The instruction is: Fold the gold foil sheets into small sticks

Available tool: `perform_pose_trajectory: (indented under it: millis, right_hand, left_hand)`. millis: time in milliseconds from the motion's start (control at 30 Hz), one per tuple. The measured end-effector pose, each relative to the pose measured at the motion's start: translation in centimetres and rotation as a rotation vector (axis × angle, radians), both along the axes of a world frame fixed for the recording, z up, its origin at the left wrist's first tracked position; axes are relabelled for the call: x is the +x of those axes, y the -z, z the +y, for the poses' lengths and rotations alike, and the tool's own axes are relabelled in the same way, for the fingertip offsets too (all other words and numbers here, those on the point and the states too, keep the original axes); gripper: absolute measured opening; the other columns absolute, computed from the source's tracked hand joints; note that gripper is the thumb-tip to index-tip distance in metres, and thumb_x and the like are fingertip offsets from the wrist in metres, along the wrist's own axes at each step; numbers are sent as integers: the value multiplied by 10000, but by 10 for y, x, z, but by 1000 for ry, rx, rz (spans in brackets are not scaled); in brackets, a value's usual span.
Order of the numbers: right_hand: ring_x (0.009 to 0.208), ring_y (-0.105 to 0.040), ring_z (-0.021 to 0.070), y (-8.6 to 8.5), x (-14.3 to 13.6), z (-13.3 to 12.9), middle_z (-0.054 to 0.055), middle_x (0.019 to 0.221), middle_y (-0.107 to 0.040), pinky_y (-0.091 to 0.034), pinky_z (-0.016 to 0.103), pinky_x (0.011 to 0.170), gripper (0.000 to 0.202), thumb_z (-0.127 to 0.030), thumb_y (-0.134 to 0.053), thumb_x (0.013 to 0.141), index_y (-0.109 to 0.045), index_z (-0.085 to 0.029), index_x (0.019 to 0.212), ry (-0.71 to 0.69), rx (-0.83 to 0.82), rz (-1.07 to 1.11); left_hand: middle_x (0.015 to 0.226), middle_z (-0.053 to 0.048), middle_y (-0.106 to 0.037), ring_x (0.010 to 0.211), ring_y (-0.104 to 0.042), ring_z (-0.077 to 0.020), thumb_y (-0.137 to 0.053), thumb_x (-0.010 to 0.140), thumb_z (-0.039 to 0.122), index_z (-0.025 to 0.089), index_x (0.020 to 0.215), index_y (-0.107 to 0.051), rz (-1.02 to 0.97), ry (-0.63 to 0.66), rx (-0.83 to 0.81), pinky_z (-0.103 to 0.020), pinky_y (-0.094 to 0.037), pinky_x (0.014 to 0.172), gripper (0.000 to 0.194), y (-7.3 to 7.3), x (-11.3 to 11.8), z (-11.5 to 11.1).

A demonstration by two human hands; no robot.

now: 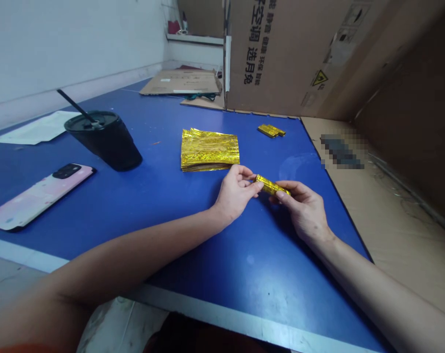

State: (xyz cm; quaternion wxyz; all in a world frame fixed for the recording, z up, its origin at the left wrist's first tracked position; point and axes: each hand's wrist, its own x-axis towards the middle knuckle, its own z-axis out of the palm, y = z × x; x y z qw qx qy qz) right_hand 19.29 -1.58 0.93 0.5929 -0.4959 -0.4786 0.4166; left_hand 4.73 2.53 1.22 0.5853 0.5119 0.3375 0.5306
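Between my two hands is a narrow folded strip of shiny gold foil paper (269, 185), held just above the blue table. My left hand (234, 192) pinches its left end between thumb and fingers. At the right end, my right hand (302, 206) grips it with the thumb on top and fingers behind. A stack of flat gold foil sheets (210, 148) lies just beyond my left hand. Farther back on the right, a few small folded gold pieces (271, 130) rest together on the table.
A black tumbler with a straw (107, 142) stands on the left of the blue table (163, 196). Near it lie a pink phone (42, 196) and white paper (35, 128). Large cardboard (281, 59) walls the back and right; flat cardboard (182, 82) lies behind.
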Motion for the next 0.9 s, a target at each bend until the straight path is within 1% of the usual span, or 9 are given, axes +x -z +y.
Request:
perform_pose_trajectory:
  millis: [67,133,233,300,400,500,600,767,900]
  right_hand:
    - [582,-594,119,1,1,0,-4,734,-652,-485,284,618,230,-270,-713,621,-638,-199,826,14,24,9]
    - [598,-596,124,2,2,0,-7,743,-650,-483,287,628,222,-262,-710,625,-635,-208,827,22,44,7]
    - [620,-593,129,4,4,1,-8,755,-647,-476,285,639,200,-253,-696,643,-637,-214,830,22,68,-39]
    - [628,-590,131,4,4,0,-4,769,-649,-474,289,646,190,-253,-685,656,-639,-215,837,15,84,-73]
    - [637,-593,136,4,4,0,2,784,-652,-471,293,647,184,-254,-677,669,-641,-214,844,7,99,-93]
    - [650,-599,138,4,3,0,3,786,-653,-471,289,646,196,-256,-680,668,-637,-209,854,14,112,-104]
    - [659,-603,140,4,1,-1,9,797,-654,-479,292,652,223,-275,-682,666,-628,-199,868,2,115,-145]
    - [676,-607,143,6,0,-4,28,874,-657,-496,310,682,255,-300,-641,710,-608,-202,943,-81,106,-222]
    - [671,-605,142,9,1,-4,40,901,-658,-502,320,690,278,-307,-612,738,-602,-203,996,-77,96,-293]
  left_hand:
    - [692,23,-555,550,-537,-56,-620,660,138,134,743,-459,30,5,-2,-198,-456,540,181,0,0,2]
    - [638,15,-563,562,-542,-70,-616,669,167,121,723,-512,92,38,-23,-191,-438,524,127,-1,-1,3]
    - [586,13,-557,538,-520,-71,-616,678,208,112,714,-573,166,52,-63,-176,-397,474,111,-3,-3,5]
    - [546,20,-536,492,-486,-60,-607,687,210,112,682,-583,196,42,-81,-170,-367,441,101,-5,-4,5]
    - [528,25,-517,458,-450,-49,-591,698,190,112,667,-584,200,33,-112,-166,-344,419,85,-6,-4,5]
    - [547,21,-520,467,-447,-49,-591,702,210,111,689,-588,176,38,-144,-164,-340,416,100,-6,-4,4]
    - [537,25,-507,458,-435,-46,-589,696,214,113,666,-574,173,27,-171,-162,-327,408,107,-6,-3,4]
    - [521,32,-492,453,-421,-45,-582,683,201,117,639,-558,216,39,-110,-160,-320,408,98,-6,-3,2]
    - [513,35,-489,444,-406,-42,-586,675,199,119,650,-561,237,54,-85,-161,-322,414,88,-5,-2,0]
